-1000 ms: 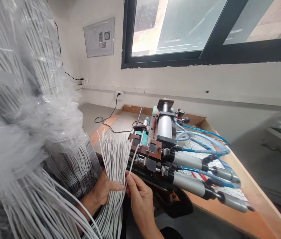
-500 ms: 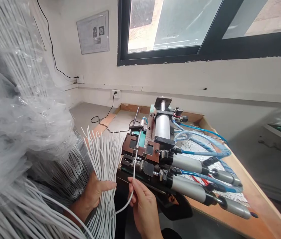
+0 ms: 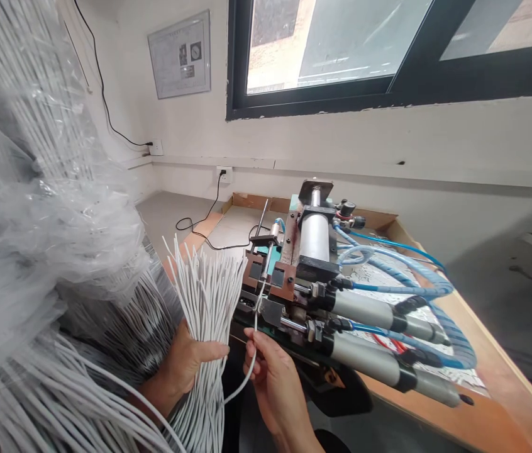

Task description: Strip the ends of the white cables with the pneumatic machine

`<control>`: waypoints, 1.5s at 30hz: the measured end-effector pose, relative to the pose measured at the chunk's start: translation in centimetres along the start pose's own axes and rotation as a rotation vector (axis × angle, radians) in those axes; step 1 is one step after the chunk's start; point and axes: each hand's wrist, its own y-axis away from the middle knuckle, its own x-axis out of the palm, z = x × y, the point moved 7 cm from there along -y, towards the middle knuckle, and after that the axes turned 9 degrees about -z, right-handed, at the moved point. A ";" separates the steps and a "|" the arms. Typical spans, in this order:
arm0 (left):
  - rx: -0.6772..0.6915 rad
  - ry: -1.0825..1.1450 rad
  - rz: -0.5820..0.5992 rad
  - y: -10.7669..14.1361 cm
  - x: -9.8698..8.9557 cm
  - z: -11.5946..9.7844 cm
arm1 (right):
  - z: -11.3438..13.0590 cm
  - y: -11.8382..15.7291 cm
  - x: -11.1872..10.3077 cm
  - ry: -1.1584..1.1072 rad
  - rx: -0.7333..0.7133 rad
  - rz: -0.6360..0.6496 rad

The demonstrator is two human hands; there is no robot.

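My left hand [image 3: 188,358] is wrapped around a thick bundle of white cables [image 3: 207,296], whose cut ends fan out above the thumb. Between the thumb and fingers of my right hand [image 3: 270,371] is a single white cable [image 3: 256,324], pinched below a pneumatic machine [image 3: 315,239]. The cable's upper end runs up between the machine's brown jaw blocks [image 3: 282,280] and the lower dark blocks [image 3: 273,311]. Its lower part curves back toward the bundle. Whether the blocks press on the cable is hard to make out.
Many more cables wrapped in clear plastic [image 3: 91,207] fill the left side. Blue air hoses [image 3: 407,270] and grey cylinders [image 3: 365,358] extend to the machine's right. White scraps lie in the wooden-edged tray [image 3: 520,402]. A black cord [image 3: 200,236] crosses the table behind.
The machine's right-hand jaw blocks have moved left, narrowing the gap around the cable and exposing more rod. The view has shifted slightly. Both hands keep their grips.
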 end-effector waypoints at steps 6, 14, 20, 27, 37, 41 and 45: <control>0.031 -0.070 0.033 0.7 0.6 0.5 | -0.2 0.6 2.2 0.063 0.034 0.149; 0.056 -0.069 -0.034 0.9 -0.6 0.7 | 0.3 1.1 -0.7 0.149 -0.223 -0.059; 0.061 -0.053 -0.044 0.5 -1.2 0.6 | -0.8 1.3 -2.1 0.196 -0.189 -0.053; 0.048 -0.065 -0.038 0.5 -0.9 0.6 | -1.1 1.0 -1.8 0.174 -0.100 -0.057; 0.021 -0.056 -0.039 0.7 -0.7 0.6 | -1.4 0.4 -1.6 0.071 0.027 -0.065; 0.014 -0.059 -0.032 0.7 -0.7 0.6 | -1.4 0.3 -1.6 0.086 0.028 -0.073; 0.022 -0.072 -0.034 0.7 -0.9 0.6 | -0.9 0.1 -1.4 0.203 -0.056 -0.020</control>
